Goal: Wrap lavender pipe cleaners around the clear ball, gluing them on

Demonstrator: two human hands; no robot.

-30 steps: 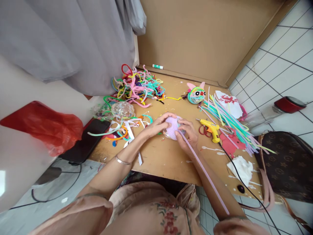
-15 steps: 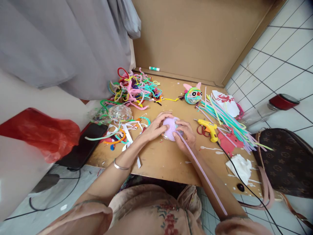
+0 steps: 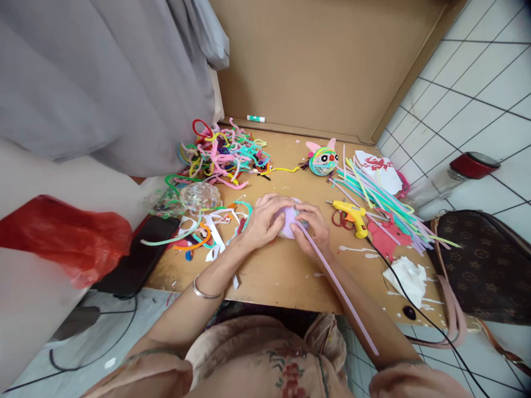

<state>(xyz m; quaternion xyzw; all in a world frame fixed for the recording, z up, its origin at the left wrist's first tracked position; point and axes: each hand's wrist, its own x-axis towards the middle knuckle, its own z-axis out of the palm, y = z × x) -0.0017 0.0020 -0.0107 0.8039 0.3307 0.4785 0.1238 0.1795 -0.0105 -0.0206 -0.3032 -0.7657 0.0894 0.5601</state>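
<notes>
Between my two hands, just above the wooden table (image 3: 265, 276), is a ball wrapped in lilac pipe cleaner (image 3: 287, 225). My left hand (image 3: 267, 221) grips its left side, fingers curved over the top and thumb on the near face. On the other side my right hand (image 3: 312, 224) is closed on the ball, its thumb pressing near a loose lilac pipe cleaner (image 3: 336, 279). That loose length trails down over my right forearm. The ball's underside and parts of its sides are hidden by my fingers.
A yellow glue gun (image 3: 350, 215) with a black cord lies right of my hands, by straight pipe cleaners (image 3: 373, 193). An eared, wrapped ball (image 3: 323, 160) sits behind. Tangled pipe cleaners (image 3: 224, 155) and a clear ball (image 3: 200, 195) are at left; a brown bag (image 3: 481, 265) is at right.
My left hand has shifted further over the ball, covering more of its top. The right hand keeps its hold, and the view has shifted slightly.
</notes>
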